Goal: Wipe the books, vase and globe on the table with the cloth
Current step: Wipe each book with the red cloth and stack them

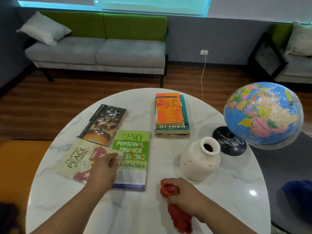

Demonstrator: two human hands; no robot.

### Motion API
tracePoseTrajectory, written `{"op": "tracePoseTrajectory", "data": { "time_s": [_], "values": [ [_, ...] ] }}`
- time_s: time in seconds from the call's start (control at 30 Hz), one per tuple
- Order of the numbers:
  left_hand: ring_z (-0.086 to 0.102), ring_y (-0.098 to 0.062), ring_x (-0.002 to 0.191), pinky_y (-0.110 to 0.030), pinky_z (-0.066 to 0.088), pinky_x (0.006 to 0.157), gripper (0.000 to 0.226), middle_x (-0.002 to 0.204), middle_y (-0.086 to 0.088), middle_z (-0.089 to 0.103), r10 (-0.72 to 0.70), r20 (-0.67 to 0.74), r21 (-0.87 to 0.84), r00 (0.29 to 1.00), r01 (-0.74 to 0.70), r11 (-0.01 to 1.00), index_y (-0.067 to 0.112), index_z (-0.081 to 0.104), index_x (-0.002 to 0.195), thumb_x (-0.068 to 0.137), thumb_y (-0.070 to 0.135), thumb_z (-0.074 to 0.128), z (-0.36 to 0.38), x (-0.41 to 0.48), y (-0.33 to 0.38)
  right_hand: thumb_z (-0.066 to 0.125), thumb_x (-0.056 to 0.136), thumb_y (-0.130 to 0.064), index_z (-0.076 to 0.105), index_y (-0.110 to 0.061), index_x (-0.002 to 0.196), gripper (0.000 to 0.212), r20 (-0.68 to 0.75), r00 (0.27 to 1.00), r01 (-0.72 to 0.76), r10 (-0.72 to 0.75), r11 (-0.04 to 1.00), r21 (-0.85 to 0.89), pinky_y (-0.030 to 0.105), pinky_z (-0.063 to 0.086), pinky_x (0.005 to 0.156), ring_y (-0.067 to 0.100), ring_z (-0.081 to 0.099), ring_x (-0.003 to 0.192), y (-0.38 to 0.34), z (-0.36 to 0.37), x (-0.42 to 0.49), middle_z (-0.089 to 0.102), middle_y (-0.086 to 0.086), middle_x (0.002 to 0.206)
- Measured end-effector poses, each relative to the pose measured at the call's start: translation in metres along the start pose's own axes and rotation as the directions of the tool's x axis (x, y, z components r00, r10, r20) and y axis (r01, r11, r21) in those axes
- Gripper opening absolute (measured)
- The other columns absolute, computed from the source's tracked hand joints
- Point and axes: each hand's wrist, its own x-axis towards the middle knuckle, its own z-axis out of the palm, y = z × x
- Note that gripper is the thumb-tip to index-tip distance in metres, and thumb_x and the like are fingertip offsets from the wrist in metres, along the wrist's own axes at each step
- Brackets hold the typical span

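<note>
Books lie on a round white marble table (219,208): three singles at the left and one stack (171,130) farther back, in which at least three can be counted, an orange book (168,108) on top; the singles are a dark book (104,124), a green book (133,149) and a cream book (76,159); there is one white vase (197,164), one globe (263,114) on a black base (228,141), and one red cloth (179,217).

The left hand (101,173) has its fingers curled onto the right edge of the cream book, gripping it where it overlaps the green book; this part of the picture is blurred; the dark book lies just beyond, touching the cream one.

The right hand (185,195) is closed in a fist round the bunched cloth, whose loose end trails toward the table's near edge; the vase stands just beyond this hand, the globe farther right, the stack well behind the vase.
</note>
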Motion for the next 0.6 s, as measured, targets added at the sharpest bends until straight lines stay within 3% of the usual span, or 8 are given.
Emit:
{"op": "tracePoseTrajectory", "data": {
  "time_s": [0.1,0.2,0.27,0.33,0.4,0.47,0.6],
  "values": [
    [0.058,-0.023,0.098,-0.027,0.041,0.082,0.031,0.121,-0.012,0.063,-0.029,0.022,0.015,0.999,0.028,0.999,0.011,0.062,0.124,0.095,0.016,0.054,-0.008,-0.028,-0.023,0.065,0.076,-0.003,0.058,-0.023,0.119,0.048,-0.002,0.997,-0.083,0.083,0.995,-0.048,0.013,0.052,0.075,0.0,0.058,0.083,-0.018,0.01,0.009,0.06,-0.008,0.099],
    [0.056,-0.021,0.091,-0.026,0.04,0.078,0.032,0.118,-0.012,0.062,-0.044,-0.072,-0.013,0.996,0.043,0.999,0.008,0.061,0.124,0.093,0.012,0.057,-0.014,-0.038,-0.035,0.068,0.078,-0.011,0.044,-0.027,0.131,0.06,0.01,0.992,-0.12,0.122,0.988,-0.097,0.013,0.047,0.066,0.006,0.057,0.083,-0.031,0.018,0.017,0.058,-0.006,0.102],
    [0.057,-0.029,0.098,-0.03,0.044,0.081,0.029,0.113,-0.01,0.059,-0.177,-0.153,-0.167,0.972,0.151,0.974,0.007,0.061,0.121,0.092,0.01,0.058,-0.02,-0.037,-0.044,0.069,0.077,-0.015,0.041,-0.03,0.135,0.067,-0.007,0.992,-0.127,0.127,0.982,-0.138,0.016,0.047,0.071,0.012,0.058,0.091,-0.036,0.023,0.02,0.056,-0.003,0.11],
    [0.056,-0.032,0.095,-0.036,0.048,0.081,0.02,0.104,-0.008,0.057,-0.445,-0.098,-0.408,0.89,0.372,0.834,0.009,0.06,0.108,0.088,0.008,0.06,-0.026,-0.032,-0.056,0.069,0.076,-0.016,0.043,-0.031,0.134,0.066,-0.021,0.992,-0.126,0.124,0.981,-0.145,0.017,0.047,0.072,0.013,0.059,0.093,-0.038,0.028,0.02,0.058,-0.002,0.113],
    [0.057,-0.034,0.084,-0.04,0.052,0.08,0.012,0.091,-0.015,0.059,-0.614,0.083,-0.584,0.785,0.538,0.608,0.003,0.057,0.092,0.081,0.007,0.061,-0.029,-0.029,-0.065,0.07,0.075,-0.016,0.048,-0.031,0.13,0.061,-0.015,0.992,-0.13,0.129,0.985,-0.117,0.016,0.048,0.07,0.011,0.061,0.091,-0.035,0.032,0.016,0.062,-0.002,0.111],
    [0.054,-0.028,0.073,-0.037,0.051,0.07,0.005,0.079,-0.015,0.057,-0.655,0.224,-0.65,0.721,0.612,0.451,0.002,0.058,0.083,0.088,0.004,0.057,-0.028,-0.031,-0.067,0.071,0.074,-0.016,0.051,-0.031,0.126,0.058,-0.012,0.989,-0.145,0.145,0.985,-0.089,0.018,0.051,0.071,0.011,0.063,0.089,-0.032,0.036,0.01,0.064,-0.004,0.107],
    [0.057,-0.025,0.068,-0.03,0.046,0.056,0.015,0.082,-0.017,0.064,-0.575,0.361,-0.696,0.734,0.623,0.357,0.003,0.058,0.087,0.097,0.006,0.047,-0.023,-0.031,-0.063,0.072,0.069,-0.019,0.053,-0.034,0.122,0.059,-0.031,0.984,-0.175,0.173,0.982,-0.076,0.022,0.053,0.077,0.013,0.064,0.091,-0.024,0.036,-0.001,0.065,-0.004,0.108]
  ]
}}
